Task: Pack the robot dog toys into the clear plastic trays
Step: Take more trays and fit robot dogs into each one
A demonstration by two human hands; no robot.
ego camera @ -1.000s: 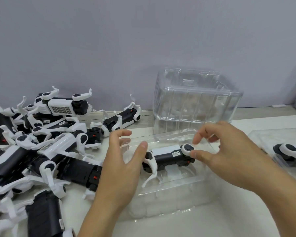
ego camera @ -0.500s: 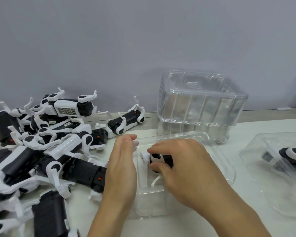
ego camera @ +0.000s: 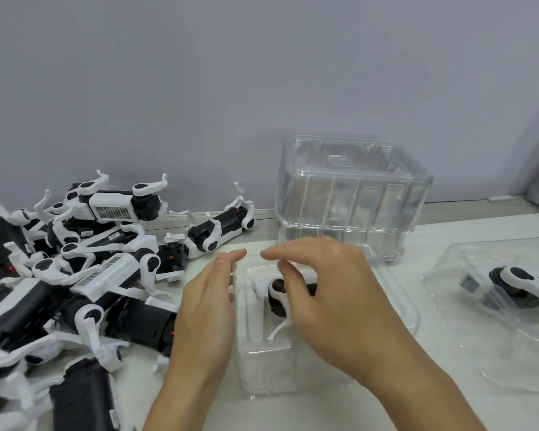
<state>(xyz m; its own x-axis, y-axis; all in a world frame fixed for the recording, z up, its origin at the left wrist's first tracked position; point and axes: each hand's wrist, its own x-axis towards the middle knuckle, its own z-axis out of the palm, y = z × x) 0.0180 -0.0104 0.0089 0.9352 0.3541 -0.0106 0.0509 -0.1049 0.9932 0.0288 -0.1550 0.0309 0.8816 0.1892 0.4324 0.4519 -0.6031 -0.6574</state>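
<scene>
A pale worktop (ego camera: 339, 412) runs up to the grey wall. On its left lies a heap of robot dog toys (ego camera: 75, 275). Near the middle sits a clear tray (ego camera: 262, 377), a stack of trays (ego camera: 352, 206) behind it, another tray (ego camera: 511, 353) at right.

Left hand (ego camera: 207, 309) is flat, fingers straight and pointing forward. Right hand (ego camera: 330, 293) arches beside it, fingers (ego camera: 285, 269) loosely curled downward.

One camera sits on the person's head. It looks forward and down, close over the table (ego camera: 448, 231), with a wall at the top of the frame.
</scene>
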